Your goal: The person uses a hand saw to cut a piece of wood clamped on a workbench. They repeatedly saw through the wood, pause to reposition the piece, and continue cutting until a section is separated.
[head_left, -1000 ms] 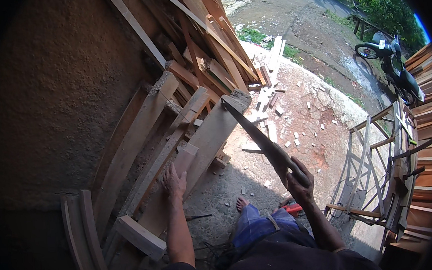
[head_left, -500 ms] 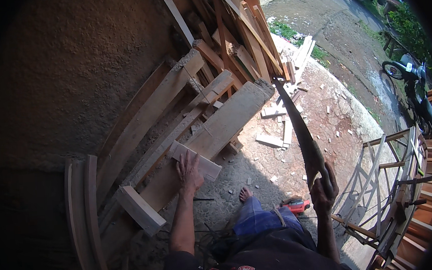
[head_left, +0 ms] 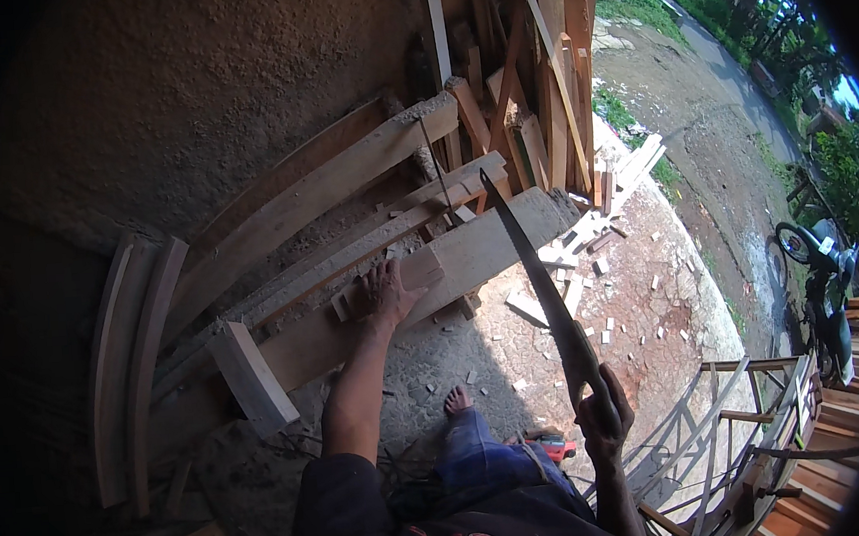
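While the two hands are apart, each on its own thing, the layout reads outward from the body, with twelve o'clock at the top of the view. Nearest, at six o'clock, are the dark shirt (head_left: 448,531) and blue trousers (head_left: 467,455). At between four and five o'clock the right hand (head_left: 602,413) is closed round the handle of a handsaw (head_left: 538,275), whose blade points toward eleven; whether it touches wood cannot be told. A red power tool (head_left: 554,448) lies on the ground at five.

Just off centre, toward eight o'clock, the left hand (head_left: 386,293) spans a wooden block (head_left: 424,266), fingers over its far side, thumb on the near one. The block lies along a broad plank (head_left: 478,250) running from eight to two; a pale timber piece (head_left: 256,380) rests across its lower end.

The step in hand appears to be placing and steadying the block, with the saw held ready; a cut would next call for a firm left hold, fingers clear of the teeth, and the blade set squarely on the wood.

Farther off, leaning boards (head_left: 555,70) stand at one o'clock and a motorcycle (head_left: 832,324) between three and four
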Demonstrator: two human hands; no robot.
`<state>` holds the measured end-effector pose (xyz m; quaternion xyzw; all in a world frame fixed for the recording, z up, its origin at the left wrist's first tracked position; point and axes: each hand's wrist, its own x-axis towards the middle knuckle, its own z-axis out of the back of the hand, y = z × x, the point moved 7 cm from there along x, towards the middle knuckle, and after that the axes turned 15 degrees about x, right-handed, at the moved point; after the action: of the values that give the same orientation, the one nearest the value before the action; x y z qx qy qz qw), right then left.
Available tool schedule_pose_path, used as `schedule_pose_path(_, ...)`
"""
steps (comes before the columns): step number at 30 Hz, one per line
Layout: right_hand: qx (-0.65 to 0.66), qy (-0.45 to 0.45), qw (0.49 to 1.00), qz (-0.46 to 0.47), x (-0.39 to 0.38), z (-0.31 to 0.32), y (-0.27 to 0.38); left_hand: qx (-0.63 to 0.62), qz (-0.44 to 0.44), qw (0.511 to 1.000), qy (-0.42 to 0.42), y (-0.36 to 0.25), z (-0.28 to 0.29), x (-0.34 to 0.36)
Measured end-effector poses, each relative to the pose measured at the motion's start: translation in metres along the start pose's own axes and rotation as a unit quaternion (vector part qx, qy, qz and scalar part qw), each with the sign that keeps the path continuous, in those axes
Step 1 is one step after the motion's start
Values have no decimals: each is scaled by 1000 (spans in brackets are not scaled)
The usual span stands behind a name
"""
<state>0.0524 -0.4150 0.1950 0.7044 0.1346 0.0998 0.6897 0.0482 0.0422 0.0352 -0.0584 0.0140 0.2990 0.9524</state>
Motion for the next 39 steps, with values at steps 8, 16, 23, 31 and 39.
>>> schedule_pose_path(8,-31,105,993,-30,10,-53,-12,-9,-9,1000,8,-6,-6,9)
schedule_pose_path(16,-64,170,983,2,11,-93,-21,-31,25,998,-38,-1,4,17)
schedule_pose_path(23,-64,176,982,-5,7,-94,-38,-10,111,979,-168,-7,5,25)
schedule_pose_path(31,-69,153,986,-6,5,-86,-58,-18,115,985,-127,-13,-10,30)
schedule_pose_path(39,-90,171,980,55,1,-87,-64,6,128,987,-101,-14,-13,34)
